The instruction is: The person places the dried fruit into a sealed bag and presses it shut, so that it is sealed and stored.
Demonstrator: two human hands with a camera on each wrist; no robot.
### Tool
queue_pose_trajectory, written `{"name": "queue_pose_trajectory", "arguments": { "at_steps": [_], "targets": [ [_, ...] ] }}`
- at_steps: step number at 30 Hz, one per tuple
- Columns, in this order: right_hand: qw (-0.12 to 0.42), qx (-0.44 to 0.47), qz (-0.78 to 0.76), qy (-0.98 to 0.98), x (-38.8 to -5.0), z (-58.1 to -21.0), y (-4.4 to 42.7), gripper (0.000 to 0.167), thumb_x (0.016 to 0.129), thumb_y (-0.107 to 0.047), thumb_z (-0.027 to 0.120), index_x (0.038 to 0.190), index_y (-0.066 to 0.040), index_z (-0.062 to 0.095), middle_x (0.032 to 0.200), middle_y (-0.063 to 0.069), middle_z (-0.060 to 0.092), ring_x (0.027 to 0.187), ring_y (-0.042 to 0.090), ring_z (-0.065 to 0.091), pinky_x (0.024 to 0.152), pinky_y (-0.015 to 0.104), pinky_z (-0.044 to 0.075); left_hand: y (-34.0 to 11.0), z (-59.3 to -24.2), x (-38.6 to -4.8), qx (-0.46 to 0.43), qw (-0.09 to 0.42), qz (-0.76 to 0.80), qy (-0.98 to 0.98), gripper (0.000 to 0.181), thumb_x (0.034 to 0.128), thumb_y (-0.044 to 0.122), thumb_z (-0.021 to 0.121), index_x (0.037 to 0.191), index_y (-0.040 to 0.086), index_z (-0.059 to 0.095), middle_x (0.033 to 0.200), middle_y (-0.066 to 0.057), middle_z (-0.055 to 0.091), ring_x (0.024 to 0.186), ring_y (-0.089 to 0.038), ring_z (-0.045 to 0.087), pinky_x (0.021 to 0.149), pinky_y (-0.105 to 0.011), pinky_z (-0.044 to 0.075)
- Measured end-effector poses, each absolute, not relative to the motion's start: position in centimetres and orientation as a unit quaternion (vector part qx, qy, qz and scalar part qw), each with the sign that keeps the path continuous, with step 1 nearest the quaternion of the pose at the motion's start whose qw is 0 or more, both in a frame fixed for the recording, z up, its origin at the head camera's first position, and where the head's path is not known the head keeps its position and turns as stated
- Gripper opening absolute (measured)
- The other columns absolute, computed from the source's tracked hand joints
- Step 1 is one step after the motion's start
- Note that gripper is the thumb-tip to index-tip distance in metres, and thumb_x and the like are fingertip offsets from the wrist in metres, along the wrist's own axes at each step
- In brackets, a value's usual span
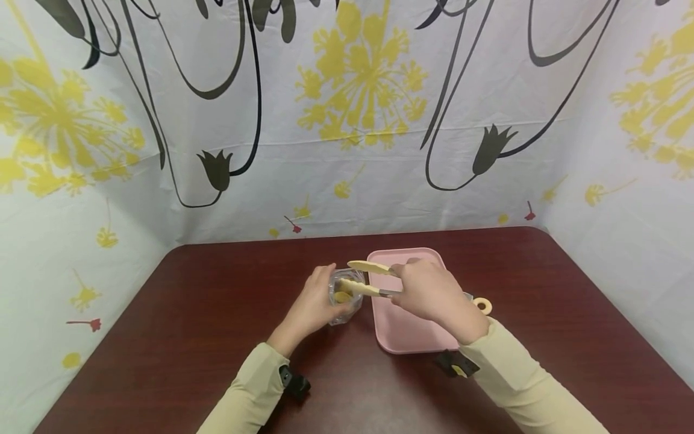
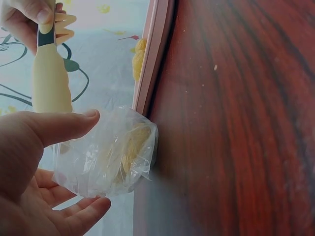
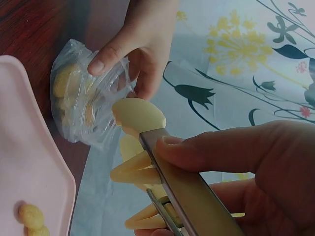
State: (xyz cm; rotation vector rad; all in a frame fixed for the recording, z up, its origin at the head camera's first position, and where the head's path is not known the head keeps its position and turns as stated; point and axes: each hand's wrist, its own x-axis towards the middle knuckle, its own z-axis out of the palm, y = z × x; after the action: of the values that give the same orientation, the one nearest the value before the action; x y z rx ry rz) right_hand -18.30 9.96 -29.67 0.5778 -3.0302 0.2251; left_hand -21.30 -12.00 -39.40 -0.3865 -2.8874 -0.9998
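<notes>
My left hand (image 1: 314, 301) grips a clear plastic bag (image 3: 74, 98) standing on the table, thumb on one side and fingers on the other. Rounded yellow-brown lumps, probably food, show through the plastic. In my right hand (image 1: 431, 295) are metal tongs (image 3: 184, 182) with cream-coloured tips, held spread apart. One tip appears over the mouth of the bag in the head view, while the other stands out past the bag's far rim. Nothing is visible between the tips.
Right of the bag lies a pink tray (image 1: 396, 337), partly under my right hand and forearm. A few yellow lumps (image 3: 32, 216) sit on it. The dark red wooden table (image 1: 228, 289) is bordered by patterned cloth walls (image 1: 347, 181).
</notes>
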Motion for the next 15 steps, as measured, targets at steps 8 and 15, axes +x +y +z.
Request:
{"name": "queue_pose_trajectory", "arguments": {
  "at_steps": [8, 15],
  "targets": [
    [0.017, 0.16, 0.099, -0.982, -18.1, -29.6, 11.8, 0.013, 0.076, -0.023, 0.074, 0.084, -0.018, 0.064, 0.07, -0.002, 0.051, 0.063, 0.017, 0.051, 0.052, 0.035, 0.04, -11.8, -39.3, -21.4, -0.124, 0.033, -0.309, -0.942, 0.089, 0.0734, 0.026, 0.083, 0.145, 0.003, 0.035, 0.141, -0.015, 0.042, 0.129, -0.031, 0.042, 0.105, -0.046, 0.039],
    [0.032, 0.153, 0.106, -0.982, -18.1, -29.9, 13.8, 0.013, 0.074, -0.025, 0.074, 0.084, -0.02, 0.067, 0.074, -0.002, 0.058, 0.067, 0.019, 0.056, 0.057, 0.038, 0.045, -11.7, -39.2, -21.5, -0.125, 0.028, -0.305, -0.944, 0.09, 0.0736, 0.027, 0.082, 0.145, 0.004, 0.034, 0.143, -0.017, 0.041, 0.132, -0.033, 0.039, 0.107, -0.048, 0.037]
  ]
}}
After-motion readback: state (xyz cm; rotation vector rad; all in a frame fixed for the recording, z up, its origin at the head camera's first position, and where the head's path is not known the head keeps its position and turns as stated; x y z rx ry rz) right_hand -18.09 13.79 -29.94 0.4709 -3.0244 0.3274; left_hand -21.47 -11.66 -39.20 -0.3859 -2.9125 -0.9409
